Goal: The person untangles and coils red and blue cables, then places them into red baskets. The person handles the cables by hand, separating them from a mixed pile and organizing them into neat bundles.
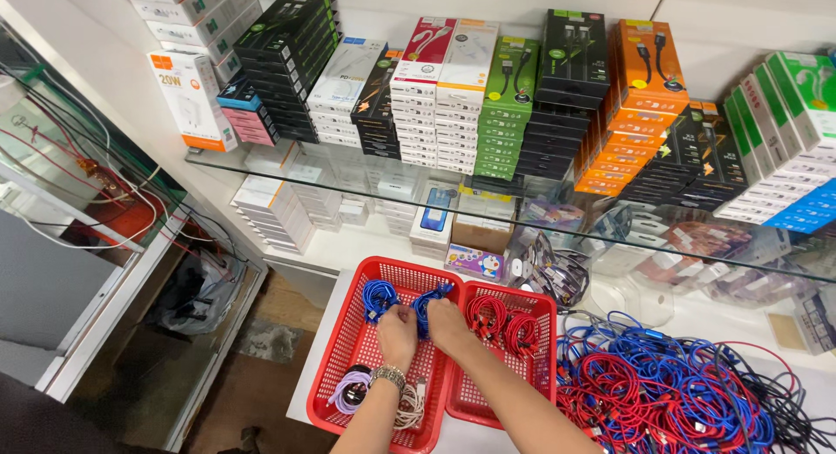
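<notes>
We noted both hands low centre frame: left hand (397, 334) and right hand (447, 323) each grasping blue cable coil (428, 304) over left red basket (348, 332), apparently sorting by colour; red coils (501, 319) in neighbouring basket (544, 349).

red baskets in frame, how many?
2. The left red basket holds blue, purple and white cable coils, with the left hand and right hand on a blue cable coil over it. The right red basket touches it and holds red coils. None seems hidden.

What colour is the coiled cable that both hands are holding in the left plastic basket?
Blue coiled cable; the head view shows it.
</notes>
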